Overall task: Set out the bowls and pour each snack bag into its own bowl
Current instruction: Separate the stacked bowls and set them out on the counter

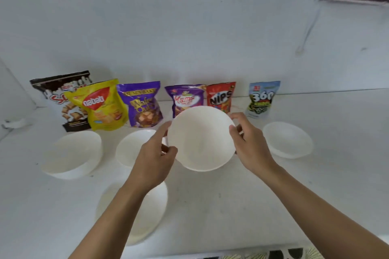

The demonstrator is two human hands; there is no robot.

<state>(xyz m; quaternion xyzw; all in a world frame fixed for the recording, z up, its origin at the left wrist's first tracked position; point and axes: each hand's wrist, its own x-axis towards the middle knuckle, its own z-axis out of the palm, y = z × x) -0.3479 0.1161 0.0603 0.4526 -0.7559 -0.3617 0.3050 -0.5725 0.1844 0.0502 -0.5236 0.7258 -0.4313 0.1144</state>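
Note:
Both my hands hold one white bowl [201, 139] above the white table, its open side tilted toward me. My left hand [156, 160] grips its left rim and my right hand [249, 143] grips its right rim. Other white bowls stand on the table: one at far left [72, 154], one behind my left hand [131, 147], one at the right [288, 140], and one near me under my left forearm [147, 212]. Several snack bags stand in a row at the wall: brown [63, 99], yellow [101, 105], purple wafer [141, 105], purple Mamee [186, 96], red Nips [221, 95], blue 360 [263, 98].
The white table [273, 195] meets a pale wall right behind the bags. A white object [14, 123] lies at the far left edge. A dark patterned strip [294, 253] shows along the table's near edge.

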